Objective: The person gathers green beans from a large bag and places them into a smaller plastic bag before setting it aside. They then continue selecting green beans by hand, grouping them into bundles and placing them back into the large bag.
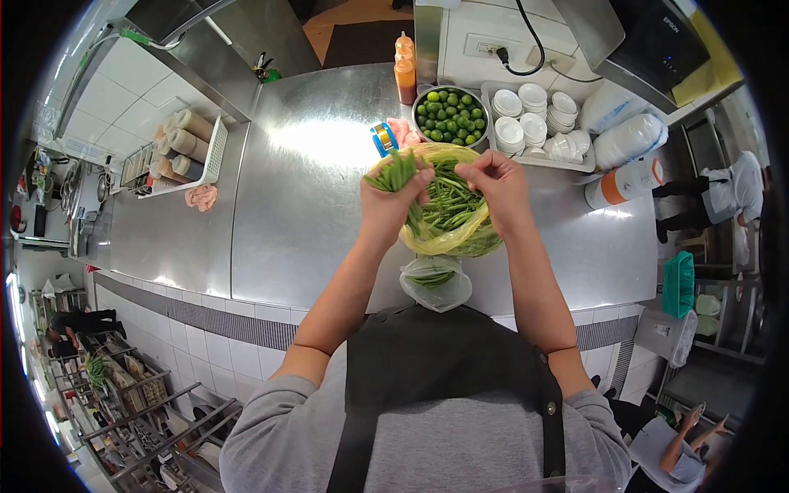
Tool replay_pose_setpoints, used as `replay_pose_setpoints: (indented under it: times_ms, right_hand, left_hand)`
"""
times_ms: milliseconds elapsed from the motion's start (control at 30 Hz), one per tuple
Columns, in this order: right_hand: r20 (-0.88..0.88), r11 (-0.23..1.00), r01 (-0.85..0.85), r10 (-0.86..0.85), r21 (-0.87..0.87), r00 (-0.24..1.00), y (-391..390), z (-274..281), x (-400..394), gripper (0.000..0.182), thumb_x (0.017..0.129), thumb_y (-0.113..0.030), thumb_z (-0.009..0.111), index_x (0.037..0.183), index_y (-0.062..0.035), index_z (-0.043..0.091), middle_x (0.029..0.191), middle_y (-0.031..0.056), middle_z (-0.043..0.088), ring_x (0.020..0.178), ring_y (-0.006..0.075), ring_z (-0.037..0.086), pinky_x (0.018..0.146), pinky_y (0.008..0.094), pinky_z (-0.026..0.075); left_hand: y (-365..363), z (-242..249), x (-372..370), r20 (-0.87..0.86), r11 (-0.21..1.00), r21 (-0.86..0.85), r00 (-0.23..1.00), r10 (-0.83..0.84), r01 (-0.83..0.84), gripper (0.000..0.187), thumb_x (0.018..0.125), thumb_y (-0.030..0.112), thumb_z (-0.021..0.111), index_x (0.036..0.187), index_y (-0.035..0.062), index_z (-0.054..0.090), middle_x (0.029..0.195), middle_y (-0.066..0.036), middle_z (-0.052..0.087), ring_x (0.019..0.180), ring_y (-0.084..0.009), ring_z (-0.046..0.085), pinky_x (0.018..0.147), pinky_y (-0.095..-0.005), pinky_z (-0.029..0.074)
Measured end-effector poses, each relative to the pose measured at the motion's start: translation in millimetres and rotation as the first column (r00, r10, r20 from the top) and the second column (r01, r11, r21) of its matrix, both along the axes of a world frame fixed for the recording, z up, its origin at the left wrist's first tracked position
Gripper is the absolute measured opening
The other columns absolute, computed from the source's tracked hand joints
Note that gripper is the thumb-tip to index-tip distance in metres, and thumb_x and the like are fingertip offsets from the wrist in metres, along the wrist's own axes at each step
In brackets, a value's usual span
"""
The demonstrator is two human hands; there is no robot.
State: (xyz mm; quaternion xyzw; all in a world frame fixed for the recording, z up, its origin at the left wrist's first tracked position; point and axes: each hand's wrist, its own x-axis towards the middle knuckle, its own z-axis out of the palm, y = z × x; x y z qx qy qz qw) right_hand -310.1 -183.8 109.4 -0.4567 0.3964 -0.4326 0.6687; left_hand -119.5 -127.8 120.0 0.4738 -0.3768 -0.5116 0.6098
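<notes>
My left hand (386, 205) is wrapped round a bunch of green beans (398, 171), whose ends stick up past the fingers. Below and between the hands, a yellow plastic bag (448, 243) lies open, full of loose green beans (452, 201). Over the bag's right side is my right hand (500, 191), thumb and forefinger pinched together; whatever they may hold is too small to make out. A small clear plastic bag (448, 294) with some green beans in it sits at the counter's near edge, close to my apron.
Behind the yellow bag stand a metal bowl of limes (449, 117), sauce bottles (404, 74) and a blue-and-yellow tin (383, 140). A tray of small white dishes (534, 119) is at the back right, beside a white-and-orange container (625, 182). A bottle basket (209, 160) stands left.
</notes>
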Motion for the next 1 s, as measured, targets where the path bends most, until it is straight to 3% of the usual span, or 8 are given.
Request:
replay_pose_setpoints:
  times_ms: [33,133,333,533,600,733,800,1000]
  right_hand:
    - [-0.404,0.987,0.007,-0.073,-0.162,0.912,-1.9,-7.3,0.0,0.020,0.083,-0.005,0.076,0.102,-0.0013,0.072,0.088,0.0053,0.068,0.075,0.0139,0.062,0.070,0.0284,0.051]
    - [-0.467,0.941,-0.169,0.013,-0.294,0.884,9.3,-13.1,8.4,0.031,0.083,-0.003,0.076,0.113,-0.0006,0.068,0.106,0.0061,0.066,0.095,0.0123,0.061,0.077,0.0273,0.052]
    - [-0.480,0.925,-0.309,0.171,-0.223,0.861,27.9,15.8,29.9,0.034,0.085,-0.010,0.078,0.116,-0.0019,0.066,0.104,0.0041,0.067,0.096,0.0108,0.061,0.081,0.0279,0.052]
    - [-0.132,0.914,-0.065,0.012,-0.399,0.991,25.2,12.7,41.6,0.011,0.093,-0.006,0.069,0.101,0.0014,0.066,0.093,0.0028,0.068,0.086,0.0077,0.061,0.076,0.0242,0.050]
    - [0.355,0.924,0.203,-0.079,-0.325,0.931,21.8,17.9,42.7,0.006,0.094,-0.002,0.066,0.099,0.0007,0.067,0.092,0.0026,0.068,0.081,0.0064,0.061,0.075,0.0218,0.049]
    - [0.321,0.883,0.395,-0.308,-0.254,0.896,-5.1,13.7,19.0,0.008,0.092,-0.004,0.068,0.100,-0.0031,0.068,0.091,0.0014,0.069,0.082,0.0065,0.062,0.077,0.0237,0.051]
    - [-0.306,0.951,0.046,-0.145,-0.307,0.941,-16.1,-5.9,5.9,0.015,0.089,-0.006,0.072,0.103,-0.0013,0.067,0.094,0.0052,0.068,0.083,0.0122,0.064,0.077,0.0265,0.052]
    - [-0.680,0.828,-0.155,-0.320,-0.539,0.659,1.8,-32.6,9.8,0.023,0.084,-0.012,0.075,0.100,0.0015,0.064,0.095,0.0133,0.064,0.086,0.0273,0.064,0.077,0.0360,0.053]
  left_hand:
    - [-2.0,-0.1,3.5,-0.149,1.000,0.025,0.989,0.012,-0.008,0.011,0.091,0.005,0.071,0.100,-0.0009,0.067,0.086,-0.006,0.066,0.062,-0.0089,0.060,0.053,-0.0216,0.050]
    - [-5.8,-0.8,10.6,-0.436,0.989,0.098,0.888,0.146,-0.114,0.011,0.094,0.005,0.068,0.102,-0.0009,0.064,0.093,-0.008,0.067,0.061,-0.0095,0.058,0.051,-0.0227,0.049]
    - [-5.9,-6.8,14.8,-0.427,0.979,0.072,0.881,0.201,-0.189,0.017,0.094,0.005,0.068,0.108,-0.0008,0.060,0.098,-0.010,0.067,0.066,-0.0092,0.058,0.056,-0.0213,0.050]
    - [-5.1,-4.3,13.6,-0.425,0.980,0.067,0.883,0.200,-0.190,0.017,0.094,0.005,0.067,0.107,-0.0018,0.060,0.096,-0.009,0.066,0.065,-0.0092,0.059,0.056,-0.0211,0.051]
    - [-4.2,-3.6,14.7,-0.485,0.980,0.123,0.852,0.197,-0.157,0.017,0.094,0.003,0.066,0.109,-0.0022,0.059,0.096,-0.009,0.065,0.066,-0.0092,0.059,0.056,-0.0206,0.052]
    - [-5.7,-7.0,24.2,-0.561,0.979,0.139,0.802,0.204,-0.152,0.020,0.094,0.002,0.064,0.112,-0.0020,0.057,0.096,-0.009,0.064,0.065,-0.0093,0.059,0.057,-0.0208,0.052]
    - [-4.1,-7.4,27.4,-0.626,0.973,0.206,0.750,0.214,-0.106,0.025,0.093,0.004,0.062,0.116,-0.0010,0.053,0.093,-0.007,0.062,0.070,-0.0111,0.060,0.061,-0.0224,0.054]
    - [-9.0,-19.8,24.9,-0.809,0.981,0.157,0.585,0.060,0.117,0.026,0.093,0.006,0.056,0.118,-0.0022,0.055,0.087,-0.006,0.061,0.077,-0.0153,0.060,0.067,-0.0270,0.057]
